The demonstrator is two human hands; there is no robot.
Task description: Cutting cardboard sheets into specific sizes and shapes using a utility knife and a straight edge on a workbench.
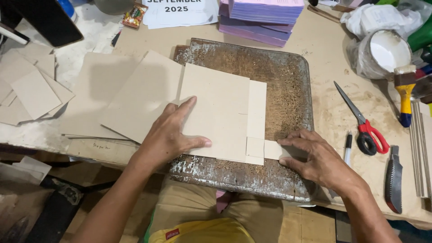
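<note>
Hands flat, gripping nothing: left hand [173, 135] pins card [216, 112] on rusty tray [288, 90]; right hand [315, 157] presses strip [274, 150]. Aligning step; edges must stay square.

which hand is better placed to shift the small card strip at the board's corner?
Right hand, probably: its fingertips already rest on the small strip, while the left hand lies flat on the large cardboard sheet.

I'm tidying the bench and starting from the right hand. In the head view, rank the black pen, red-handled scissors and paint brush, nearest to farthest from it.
From the right hand:
1. Black pen, just to its right.
2. Red-handled scissors, further right.
3. Paint brush, far right, by the bench edge.
</note>
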